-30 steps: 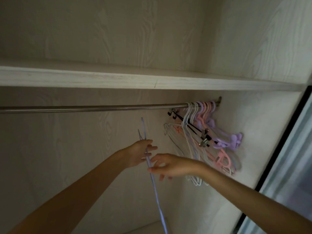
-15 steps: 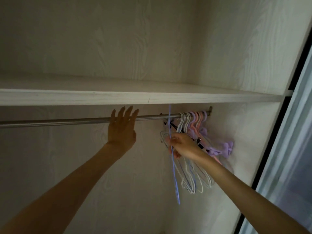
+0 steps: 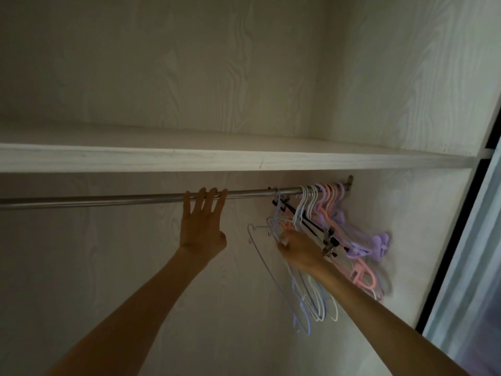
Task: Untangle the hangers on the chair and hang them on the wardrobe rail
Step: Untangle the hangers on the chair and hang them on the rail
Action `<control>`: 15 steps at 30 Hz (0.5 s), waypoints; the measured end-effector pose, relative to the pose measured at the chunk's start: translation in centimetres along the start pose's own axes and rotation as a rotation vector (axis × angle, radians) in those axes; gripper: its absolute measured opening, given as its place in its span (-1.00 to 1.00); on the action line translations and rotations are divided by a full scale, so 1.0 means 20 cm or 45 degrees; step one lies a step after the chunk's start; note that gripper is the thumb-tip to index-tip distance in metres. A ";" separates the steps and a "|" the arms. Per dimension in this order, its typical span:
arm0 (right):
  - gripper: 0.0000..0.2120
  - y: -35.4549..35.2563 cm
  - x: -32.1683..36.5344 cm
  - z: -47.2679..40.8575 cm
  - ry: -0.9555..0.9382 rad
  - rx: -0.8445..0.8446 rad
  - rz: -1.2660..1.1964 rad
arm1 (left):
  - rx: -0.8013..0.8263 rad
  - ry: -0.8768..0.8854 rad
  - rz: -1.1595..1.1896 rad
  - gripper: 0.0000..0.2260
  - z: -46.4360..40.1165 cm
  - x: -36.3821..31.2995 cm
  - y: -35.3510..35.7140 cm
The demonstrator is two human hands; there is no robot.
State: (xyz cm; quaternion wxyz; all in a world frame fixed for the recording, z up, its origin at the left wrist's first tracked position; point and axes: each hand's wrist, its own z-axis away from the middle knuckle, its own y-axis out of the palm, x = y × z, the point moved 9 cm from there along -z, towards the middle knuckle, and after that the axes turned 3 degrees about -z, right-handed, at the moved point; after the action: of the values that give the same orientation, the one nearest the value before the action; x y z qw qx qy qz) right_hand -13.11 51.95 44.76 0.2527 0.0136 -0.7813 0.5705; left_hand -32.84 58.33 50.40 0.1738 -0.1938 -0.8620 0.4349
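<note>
Left hand (image 3: pixel 202 229) flat on rail (image 3: pixel 108 198), right hand (image 3: pixel 298 251) gripping blue hanger (image 3: pixel 275 213) (hooked) — beside others (image 3: pixel 339 213)

Pale wood-grain shelf (image 3: pixel 244 158) above, sliding door (image 3: pixel 471 253) at right.

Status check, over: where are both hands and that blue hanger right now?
Left hand open, fingertips on the rail. Right hand gripping the blue hanger, hook at the rail. Other hangers bunched at the right end, crowding it.
</note>
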 end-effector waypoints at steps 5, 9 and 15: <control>-0.62 -0.34 0.27 0.00 -0.386 -0.719 0.034 | -0.010 -0.005 -0.015 -0.18 0.00 0.00 0.00; -0.50 -0.29 0.40 -0.16 -0.575 -0.651 0.464 | 0.032 0.013 -0.110 -0.21 0.01 -0.02 0.00; -0.51 -0.34 0.26 -0.24 -0.532 -0.603 0.642 | 0.078 0.060 -0.212 -0.19 -0.01 -0.02 0.01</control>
State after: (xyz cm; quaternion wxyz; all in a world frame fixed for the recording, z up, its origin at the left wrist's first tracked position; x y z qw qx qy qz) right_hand -13.73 55.37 53.92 -0.0633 -0.1212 -0.9045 0.4039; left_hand -32.40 58.32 50.29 0.2353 -0.1264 -0.8570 0.4406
